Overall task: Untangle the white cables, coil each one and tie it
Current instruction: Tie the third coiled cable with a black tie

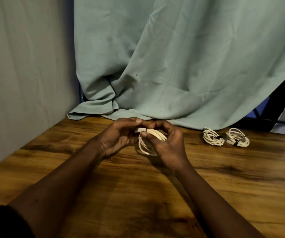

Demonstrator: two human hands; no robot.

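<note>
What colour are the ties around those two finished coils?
Black ties, seen in the head view.

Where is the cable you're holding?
In the head view, the coil is at centre, gripped between the left hand and right hand, above the wooden table.

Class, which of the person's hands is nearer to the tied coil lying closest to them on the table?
Right. The right hand holds the unfinished coil to the left of that tied coil, apart from it; the left hand grips the unfinished coil's other side, farther left.

Left hand (118, 137), right hand (170, 143), fingertips together
</note>
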